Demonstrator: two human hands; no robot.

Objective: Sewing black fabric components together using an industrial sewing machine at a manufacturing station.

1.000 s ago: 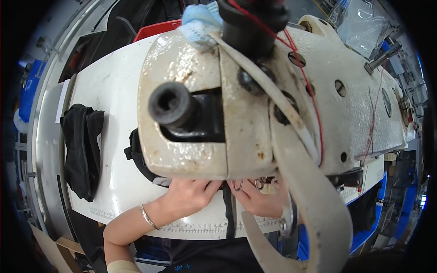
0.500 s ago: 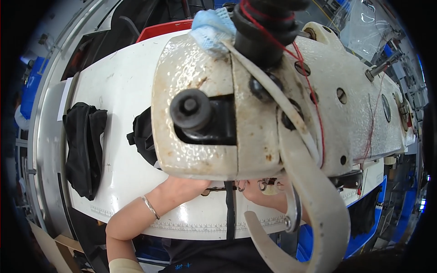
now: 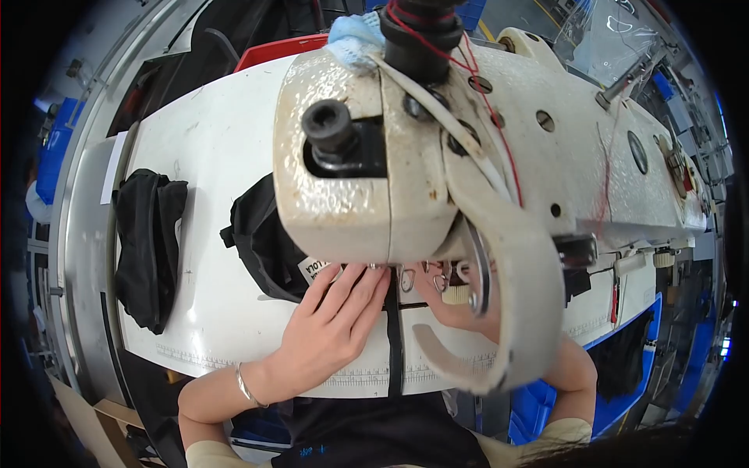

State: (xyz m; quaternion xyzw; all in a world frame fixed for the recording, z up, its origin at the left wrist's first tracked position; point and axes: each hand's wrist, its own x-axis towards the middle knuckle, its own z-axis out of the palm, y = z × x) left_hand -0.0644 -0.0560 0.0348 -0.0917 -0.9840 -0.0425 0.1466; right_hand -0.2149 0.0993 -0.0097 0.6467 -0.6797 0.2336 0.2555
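My left hand (image 3: 328,331) lies palm down with its fingers stretched forward, the fingertips passing under the head of a sewing machine (image 3: 339,214). Beside its fingers is a black fabric piece (image 3: 261,242) with a white printed label (image 3: 312,269), partly covered by the machine. A narrow black strap (image 3: 395,355) runs from under the machine head toward me, close to my left index finger. My right hand (image 3: 449,312) is to the right of the strap, near the needle area. Metal parts and the curved lever hide most of its fingers, so I cannot tell their grip.
Another folded black fabric piece (image 3: 148,249) lies on the left of the white table (image 3: 207,304). The machine's curved cream lever (image 3: 538,296) hangs before my right forearm. Red thread (image 3: 495,117) runs along the machine. A blue bin (image 3: 624,366) with black material stands at the right.
My left hand has opened out from a curled pose, its fingers now extended under the machine head. The machine appears higher in view, showing more of my right arm and the labelled fabric.
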